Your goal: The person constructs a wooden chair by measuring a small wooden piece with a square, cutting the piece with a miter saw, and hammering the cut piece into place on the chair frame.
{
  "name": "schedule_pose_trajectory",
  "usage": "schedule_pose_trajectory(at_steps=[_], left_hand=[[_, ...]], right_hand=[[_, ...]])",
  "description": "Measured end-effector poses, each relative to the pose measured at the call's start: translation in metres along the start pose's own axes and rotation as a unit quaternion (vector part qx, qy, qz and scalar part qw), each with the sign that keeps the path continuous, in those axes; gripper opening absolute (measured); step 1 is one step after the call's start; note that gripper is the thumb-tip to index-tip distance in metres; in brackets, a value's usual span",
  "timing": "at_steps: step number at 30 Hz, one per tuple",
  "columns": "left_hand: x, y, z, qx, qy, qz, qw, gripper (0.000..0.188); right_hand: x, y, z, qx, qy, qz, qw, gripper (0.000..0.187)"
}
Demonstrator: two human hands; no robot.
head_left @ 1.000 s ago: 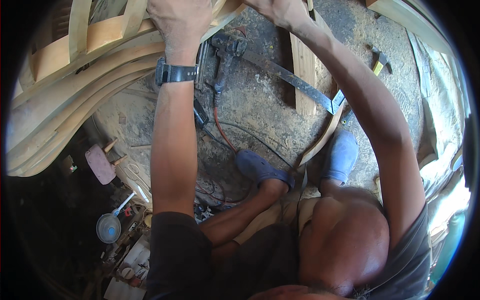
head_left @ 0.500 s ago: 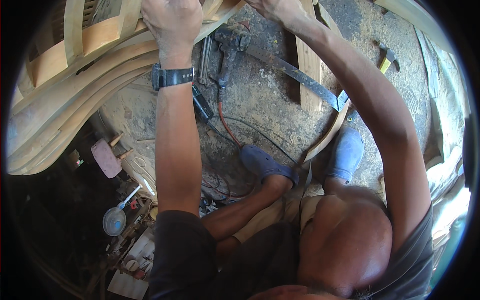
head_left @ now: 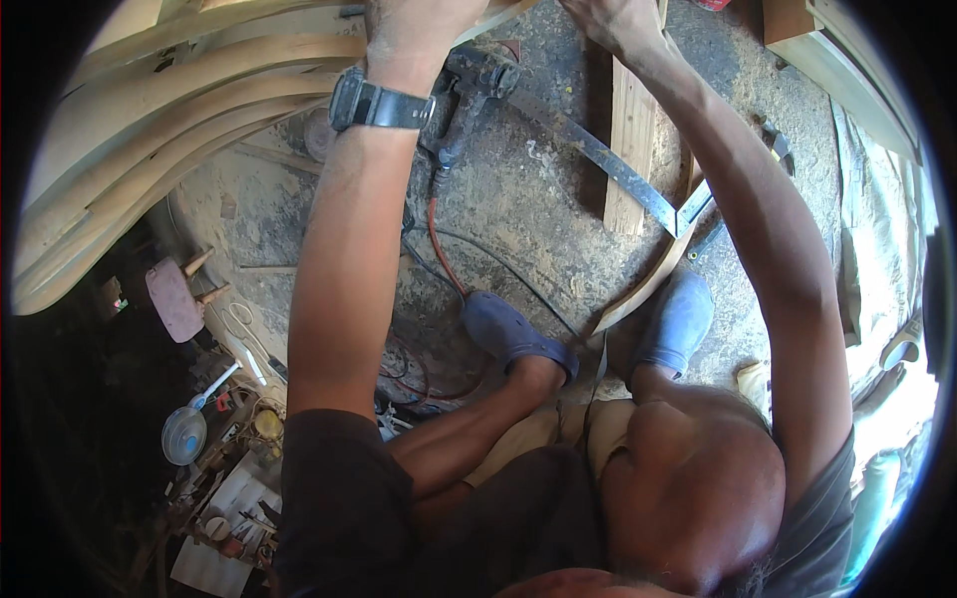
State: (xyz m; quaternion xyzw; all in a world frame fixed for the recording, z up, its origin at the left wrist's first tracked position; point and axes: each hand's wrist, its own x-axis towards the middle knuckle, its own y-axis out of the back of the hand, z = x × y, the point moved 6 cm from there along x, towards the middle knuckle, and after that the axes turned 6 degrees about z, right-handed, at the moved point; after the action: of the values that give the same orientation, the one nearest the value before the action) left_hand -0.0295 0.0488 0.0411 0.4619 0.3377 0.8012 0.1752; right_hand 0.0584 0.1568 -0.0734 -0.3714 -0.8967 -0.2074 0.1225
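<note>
The person wears a dark grey-brown shirt [head_left: 528, 498] with 2 short, plain sleeves [head_left: 339, 468] that end above the elbows. Around the left wrist sits 1 chunky wristwatch [head_left: 384, 103], its case squarish and grey, its dark band punched with small holes near the end. Below the shirt show tan shorts [head_left: 518, 439]. On the feet are 2 blue clogs [head_left: 503, 324], round-toed and smooth on top, their colour dulled and slightly scuffed.

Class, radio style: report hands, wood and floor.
Left hand by curved wood; right hand nearby. Both grips cut off. Power tool, metal square on floor.
</note>
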Motion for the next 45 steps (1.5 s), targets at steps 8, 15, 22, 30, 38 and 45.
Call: schedule_pose_trajectory(at_steps=[8, 15, 22, 30, 38, 45], left_hand=[[-0.002, -0.003, 0.003, 0.009, 0.004, 0.006, 1.000, 0.046], [-0.004, -0.008, 0.000, 0.042, 0.003, 0.001, 0.999, 0.047], [-0.007, -0.006, -0.008, 0.078, 0.007, -0.004, 0.997, 0.048], [-0.005, -0.007, -0.002, 0.096, 0.011, -0.004, 0.995, 0.049], [-0.002, -0.002, 0.002, 0.105, 0.020, 0.000, 0.994, 0.050], [-0.002, 0.001, 0.006, 0.106, 0.024, 0.005, 0.994, 0.051]], right_hand=[[0.004, 0.006, 0.001, 0.001, 0.042, -0.011, 0.999, 0.026], [-0.038, 0.043, 0.043, -0.024, -0.018, 0.034, 0.999, 0.040], [-0.157, 0.061, 0.032, -0.191, -0.091, -0.278, 0.937, 0.033], [-0.273, 0.099, 0.046, -0.332, -0.153, -0.403, 0.839, 0.031], [-0.200, 0.162, 0.000, -0.268, -0.027, -0.268, 0.925, 0.019], [-0.134, 0.190, -0.045, -0.326, 0.063, -0.137, 0.933, 0.032]])
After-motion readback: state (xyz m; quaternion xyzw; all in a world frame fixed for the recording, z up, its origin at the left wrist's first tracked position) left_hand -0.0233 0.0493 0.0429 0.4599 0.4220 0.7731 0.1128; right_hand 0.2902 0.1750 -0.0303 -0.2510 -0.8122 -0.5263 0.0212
